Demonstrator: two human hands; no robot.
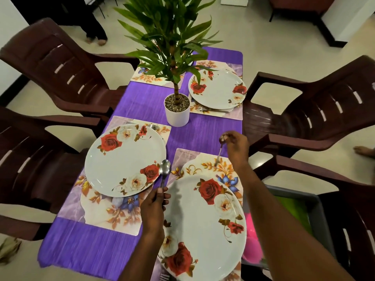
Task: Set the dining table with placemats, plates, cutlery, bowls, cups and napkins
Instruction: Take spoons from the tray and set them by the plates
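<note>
Head view: left hand (155, 201) grips spoon (164, 171) handle, bowl up, between two plates — right hand (236, 147) reaches forward, pinching fork (219, 157) tines-down over near-right placemat (205, 163).

Table (142, 102) w/ purple cloth. On it: 4 floral placemats, near-left (97, 207), near-right (205, 165), far-left (150, 78), far-right (233, 66). White pot w/ green plant (177, 112) sits at centre, btwn the far mats, touching neither near mat.
</note>
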